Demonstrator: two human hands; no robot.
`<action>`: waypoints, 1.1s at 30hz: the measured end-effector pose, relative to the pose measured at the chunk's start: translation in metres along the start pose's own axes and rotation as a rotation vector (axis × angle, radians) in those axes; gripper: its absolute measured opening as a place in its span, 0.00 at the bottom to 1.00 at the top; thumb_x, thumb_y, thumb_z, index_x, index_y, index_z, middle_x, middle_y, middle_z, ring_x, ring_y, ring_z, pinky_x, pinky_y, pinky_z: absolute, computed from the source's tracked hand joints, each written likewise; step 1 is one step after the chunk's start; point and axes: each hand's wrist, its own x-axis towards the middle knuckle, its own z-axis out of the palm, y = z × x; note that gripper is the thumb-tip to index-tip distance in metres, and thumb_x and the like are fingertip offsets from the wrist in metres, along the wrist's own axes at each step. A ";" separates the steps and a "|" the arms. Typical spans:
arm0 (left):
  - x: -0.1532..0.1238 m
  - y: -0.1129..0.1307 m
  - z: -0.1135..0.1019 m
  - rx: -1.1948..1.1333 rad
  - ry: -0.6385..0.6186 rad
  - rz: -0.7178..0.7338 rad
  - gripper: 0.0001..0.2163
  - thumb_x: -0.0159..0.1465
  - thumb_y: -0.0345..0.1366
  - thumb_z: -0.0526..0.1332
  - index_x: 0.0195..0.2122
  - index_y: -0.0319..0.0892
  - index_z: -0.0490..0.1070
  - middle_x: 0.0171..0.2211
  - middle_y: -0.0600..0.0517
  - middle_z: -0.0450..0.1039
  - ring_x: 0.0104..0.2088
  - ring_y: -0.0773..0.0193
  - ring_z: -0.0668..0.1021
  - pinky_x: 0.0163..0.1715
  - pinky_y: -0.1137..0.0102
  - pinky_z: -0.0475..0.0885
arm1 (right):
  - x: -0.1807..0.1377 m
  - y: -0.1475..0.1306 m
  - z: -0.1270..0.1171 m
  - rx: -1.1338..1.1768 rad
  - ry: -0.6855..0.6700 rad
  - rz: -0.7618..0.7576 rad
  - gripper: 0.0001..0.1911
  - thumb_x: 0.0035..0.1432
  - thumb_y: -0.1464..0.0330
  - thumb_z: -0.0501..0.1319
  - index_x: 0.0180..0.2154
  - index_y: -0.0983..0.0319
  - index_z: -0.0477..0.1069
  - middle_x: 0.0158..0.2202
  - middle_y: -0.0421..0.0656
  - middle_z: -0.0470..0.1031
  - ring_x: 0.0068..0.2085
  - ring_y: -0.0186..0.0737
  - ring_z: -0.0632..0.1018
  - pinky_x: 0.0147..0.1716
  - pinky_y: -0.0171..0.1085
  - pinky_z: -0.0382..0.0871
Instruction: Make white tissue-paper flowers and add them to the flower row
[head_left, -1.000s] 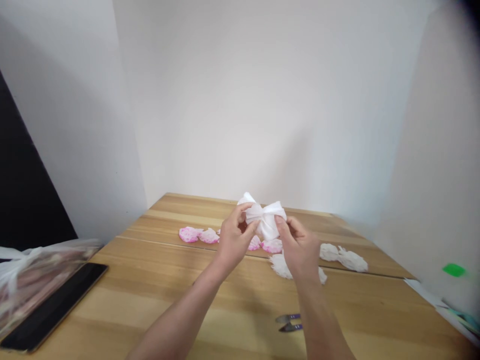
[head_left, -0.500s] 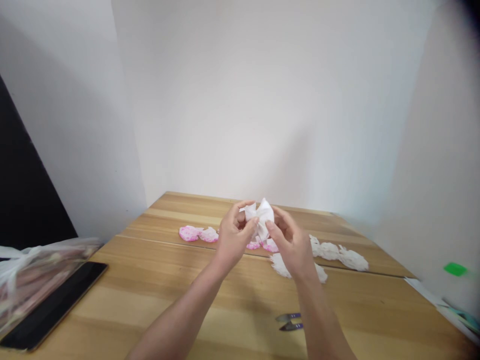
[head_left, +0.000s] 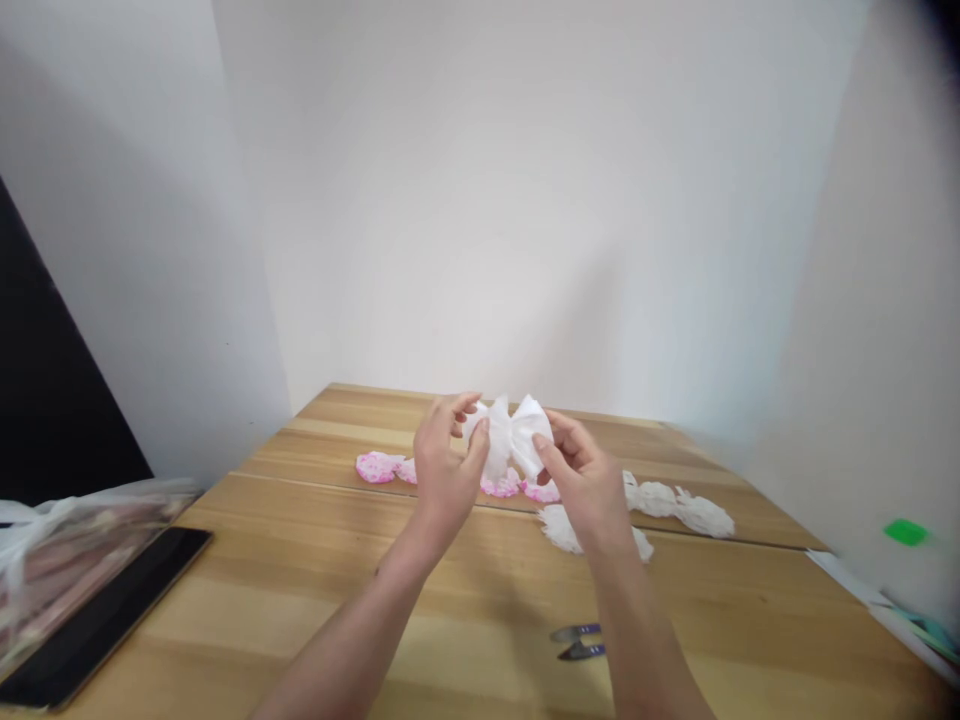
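Observation:
Held up over the table is a white tissue-paper bow (head_left: 529, 432), pinched in at its middle and fanned out at both sides. My left hand (head_left: 448, 455) grips its left fan between thumb and fingers. On the other side, my right hand (head_left: 581, 478) pinches the right fan, thumb in front. Beneath and behind the hands lie pink-edged paper flowers (head_left: 379, 466) in a row, partly covered by my hands. White paper flowers (head_left: 705, 515) lie to the right, and another white paper flower (head_left: 559, 528) sits just below my right hand.
Thread snips (head_left: 579, 643) with purple handles rest near my right forearm, which hides part of them. A dark tablet or phone (head_left: 105, 615) lies at the left edge beside a plastic bag (head_left: 75, 560). Papers (head_left: 877, 605) are at the right edge. A wall stands behind the wooden table (head_left: 300, 590).
My left hand has moved left, away from my right hand. The left side of the tissue bow is now spread wider, and its pinched middle shows. My right hand is nearly still.

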 end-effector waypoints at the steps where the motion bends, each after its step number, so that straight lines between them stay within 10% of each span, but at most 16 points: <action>1: -0.002 0.005 -0.002 0.065 0.010 0.098 0.09 0.59 0.30 0.60 0.42 0.41 0.71 0.37 0.49 0.73 0.37 0.65 0.73 0.37 0.71 0.67 | 0.000 -0.001 0.000 0.005 -0.007 -0.006 0.22 0.54 0.57 0.62 0.48 0.62 0.71 0.26 0.39 0.72 0.22 0.32 0.70 0.20 0.31 0.67; 8: -0.012 0.011 0.007 0.055 -0.401 0.087 0.06 0.63 0.33 0.58 0.32 0.42 0.74 0.27 0.52 0.74 0.27 0.67 0.72 0.30 0.73 0.65 | -0.002 -0.002 -0.004 -0.004 -0.038 -0.019 0.22 0.56 0.58 0.60 0.49 0.62 0.70 0.28 0.40 0.73 0.24 0.33 0.72 0.22 0.32 0.69; 33: -0.008 0.001 0.006 0.036 -0.358 -0.043 0.06 0.61 0.31 0.58 0.34 0.42 0.75 0.30 0.52 0.79 0.29 0.67 0.78 0.32 0.74 0.69 | -0.013 -0.008 -0.007 -0.211 -0.032 -0.175 0.11 0.58 0.61 0.59 0.37 0.61 0.74 0.31 0.43 0.78 0.32 0.39 0.79 0.32 0.36 0.72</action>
